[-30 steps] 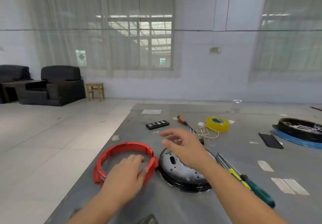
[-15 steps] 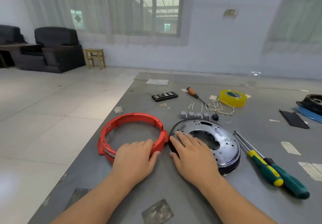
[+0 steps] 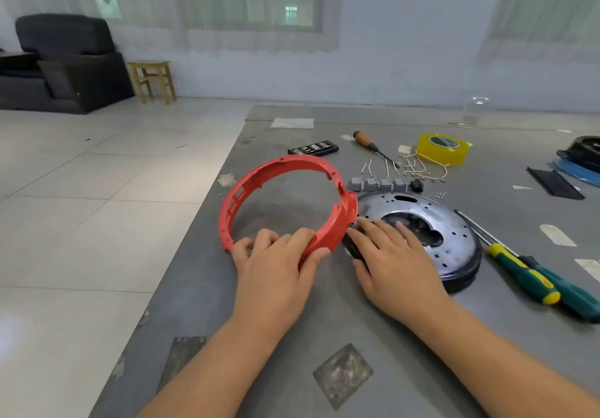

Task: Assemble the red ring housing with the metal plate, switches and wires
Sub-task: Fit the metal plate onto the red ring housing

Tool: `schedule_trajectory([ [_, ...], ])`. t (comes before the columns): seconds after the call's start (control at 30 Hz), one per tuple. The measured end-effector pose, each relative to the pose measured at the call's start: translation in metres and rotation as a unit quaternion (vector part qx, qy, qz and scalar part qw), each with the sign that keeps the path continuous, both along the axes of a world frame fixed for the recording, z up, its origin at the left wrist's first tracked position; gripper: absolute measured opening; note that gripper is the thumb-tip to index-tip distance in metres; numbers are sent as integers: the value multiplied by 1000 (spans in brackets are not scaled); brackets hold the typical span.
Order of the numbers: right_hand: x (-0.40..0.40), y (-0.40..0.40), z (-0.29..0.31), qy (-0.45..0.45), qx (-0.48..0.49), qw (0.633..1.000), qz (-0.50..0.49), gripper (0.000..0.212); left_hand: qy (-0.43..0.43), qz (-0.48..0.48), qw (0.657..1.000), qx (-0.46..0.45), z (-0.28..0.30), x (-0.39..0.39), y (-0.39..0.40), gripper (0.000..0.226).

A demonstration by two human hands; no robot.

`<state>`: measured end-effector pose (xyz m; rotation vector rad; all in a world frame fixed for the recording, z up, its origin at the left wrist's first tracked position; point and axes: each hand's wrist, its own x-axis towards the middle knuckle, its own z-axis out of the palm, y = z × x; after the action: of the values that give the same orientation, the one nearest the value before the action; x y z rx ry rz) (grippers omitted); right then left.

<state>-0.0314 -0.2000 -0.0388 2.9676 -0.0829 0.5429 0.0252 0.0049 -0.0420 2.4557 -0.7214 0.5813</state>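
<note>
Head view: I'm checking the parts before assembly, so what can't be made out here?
- Near rim of the red ring: hidden under the left hand.
- Near-left part of the metal plate: covered by the right hand.
- Switches and wires: too small to count.
- Black and blue item: cut off by the right edge.

One red ring (image 3: 285,187), three screwdrivers (image 3: 522,274), two hands (image 3: 276,268).
</note>
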Motion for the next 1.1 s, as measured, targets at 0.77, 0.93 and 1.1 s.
schedule_trajectory([
  [0.77, 8, 38, 13, -75, 741, 614, 263, 21, 151, -86, 925, -337, 9, -2, 5, 36],
  [0.93, -4, 39, 9, -28, 518, 812, 267, 12, -47, -113, 895, -428, 16, -1, 7, 43],
  [1.1, -1, 48, 8, -52, 288, 904, 312, 6, 6, -64, 863, -501, 15, 4, 15, 53],
])
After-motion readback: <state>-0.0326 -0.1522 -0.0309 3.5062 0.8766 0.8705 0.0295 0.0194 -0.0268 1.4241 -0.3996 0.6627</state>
